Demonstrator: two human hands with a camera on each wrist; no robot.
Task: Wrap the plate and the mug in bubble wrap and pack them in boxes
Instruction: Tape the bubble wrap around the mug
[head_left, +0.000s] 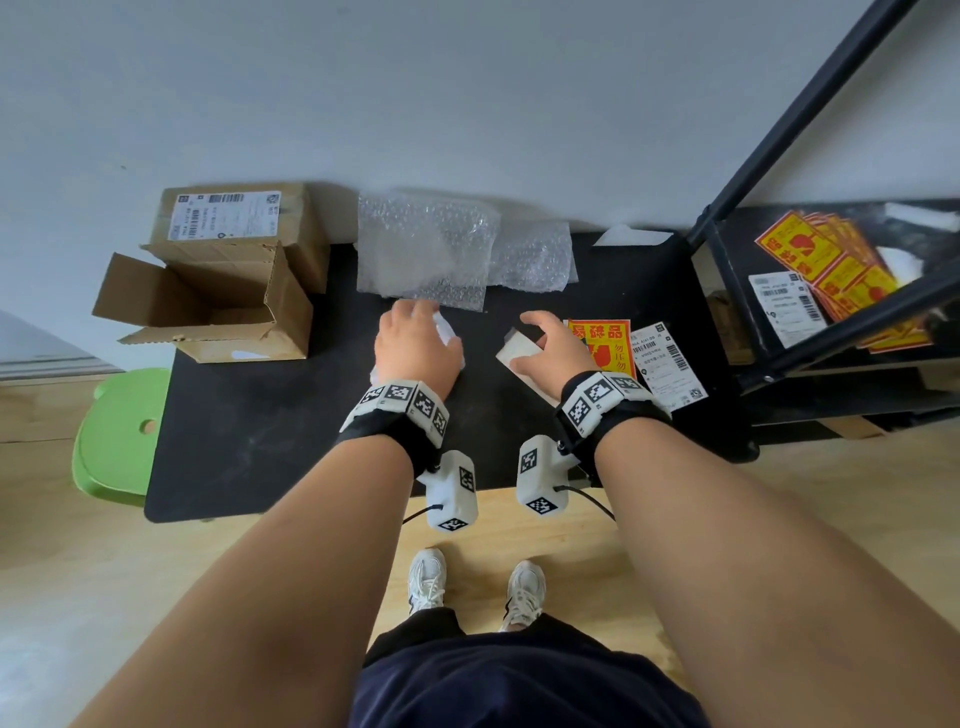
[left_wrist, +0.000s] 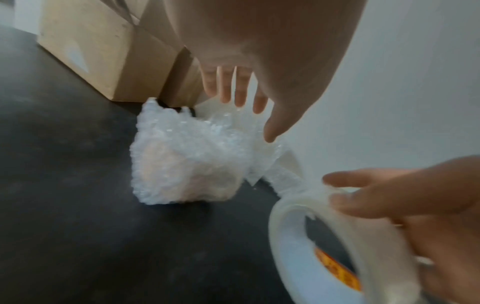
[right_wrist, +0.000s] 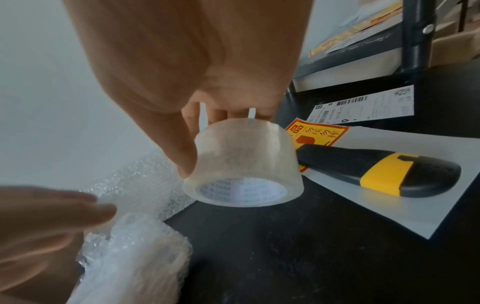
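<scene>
Black worktop (head_left: 249, 431) against a pale wall, wooden floor below. Your left hand (head_left: 415, 343) hovers, fingers relaxed and released, just over the bubble-wrapped bundle (left_wrist: 187, 162) lying at the worktop's centre. Your right hand (head_left: 550, 348), at three o'clock from it, has its grip grasping a roll of clear tape (right_wrist: 244, 166). At ten o'clock stands an open cardboard box (head_left: 208, 306); its contents cannot be made out. Loose bubble wrap (head_left: 426, 249) lies at twelve.
</scene>
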